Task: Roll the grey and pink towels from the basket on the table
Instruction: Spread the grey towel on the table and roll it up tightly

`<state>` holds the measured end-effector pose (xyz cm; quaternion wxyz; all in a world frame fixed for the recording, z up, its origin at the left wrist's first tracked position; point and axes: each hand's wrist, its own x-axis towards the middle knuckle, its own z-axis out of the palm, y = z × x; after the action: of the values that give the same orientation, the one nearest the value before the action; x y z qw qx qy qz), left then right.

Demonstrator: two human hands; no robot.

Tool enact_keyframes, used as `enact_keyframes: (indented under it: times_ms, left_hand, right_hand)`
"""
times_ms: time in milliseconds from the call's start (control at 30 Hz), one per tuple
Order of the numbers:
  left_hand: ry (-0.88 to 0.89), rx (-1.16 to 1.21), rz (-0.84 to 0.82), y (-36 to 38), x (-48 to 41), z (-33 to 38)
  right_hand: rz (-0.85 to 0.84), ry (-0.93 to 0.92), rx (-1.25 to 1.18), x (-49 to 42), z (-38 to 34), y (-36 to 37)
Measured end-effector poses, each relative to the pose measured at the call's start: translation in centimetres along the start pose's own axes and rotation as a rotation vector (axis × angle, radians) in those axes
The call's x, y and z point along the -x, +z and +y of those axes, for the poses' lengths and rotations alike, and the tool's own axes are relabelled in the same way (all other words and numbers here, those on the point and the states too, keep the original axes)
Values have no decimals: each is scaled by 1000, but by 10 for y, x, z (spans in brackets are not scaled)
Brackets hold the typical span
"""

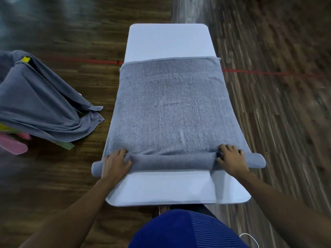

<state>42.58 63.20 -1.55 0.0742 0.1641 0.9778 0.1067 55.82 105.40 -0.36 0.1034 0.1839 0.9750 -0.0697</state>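
Although the white bench (168, 40) fills the middle of the frame, most of it is covered by the grey towel (170, 108), which lies flat and lengthwise with its far hem across the upper middle. Only the near end has been wound into a slim roll (172, 162), lying crosswise in the lower middle, its two ends sticking out past the bench sides. The left hand (116, 164) sits on the roll's left part and the right hand (231, 160) on its right part, each with fingers curled over the top of the roll and pressing it down.

I judge the work to be at an early stage: nearly the whole length of this towel is yet to be wound, and the other towels have not been rolled.

Dark wooden floor (268, 104) surrounds the bench. At the left edge, more grey cloth (35, 104) is draped over the basket (68, 145), and a pink towel (12, 145) shows low beside it. A red line (80, 60) crosses the floor, and a white cable (250, 237) curls at lower right. Nothing lies on the flat towel ahead of the roll.
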Motion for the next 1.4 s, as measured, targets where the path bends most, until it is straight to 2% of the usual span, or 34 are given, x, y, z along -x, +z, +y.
enact_keyframes:
  times_ms: [67,133,200,267,367,467,600,733,800,867,933,1000,1100,1233,1400]
  left_hand:
    - [21,-10,151,2,3,1]
    - [76,-8,204,5,11,4]
    - [141,-47,158,13,21,3]
    - [154,-135,39,21,26,-4]
    - [100,-208,-96,21,19,-9]
    - [80,-215,-123,13,1,-9]
    - [108,-166,-136,1,-11,-5]
    - [91,-128,-283,-13,-17,-1]
    - [62,-19,-257,-15,-19,-4]
    - [71,32,-51,-10,-19,-9]
    - [74,48,112,-3,-16,-10]
    - [115,49,129,4,-9,-3]
    - [182,-48,33,13,1,2]
    - [114,-156,-106,17,-3,-5]
    - [68,-165,-172,11,-17,1]
  right_hand:
    - [131,-20,-24,0,-1,4]
    - [115,-74,-67,4,-3,8]
    - [20,-95,-42,12,-4,13]
    - [-46,-90,20,21,-6,18]
    - [-21,-90,71,19,-7,23]
    - [23,-64,58,7,-10,16]
    - [-127,-23,102,-2,-14,-3]
    - [-379,68,100,-12,-9,-19]
    - [-313,79,84,-13,-5,-16]
    - [-75,69,15,-10,-1,-9]
    - [91,35,-80,-7,-3,-4]
    - [156,-17,-136,-3,-8,-1]
    - [88,-97,-117,5,-13,7]
    - [-42,-152,24,10,-6,17]
    - [-59,-72,62,-3,-15,11]
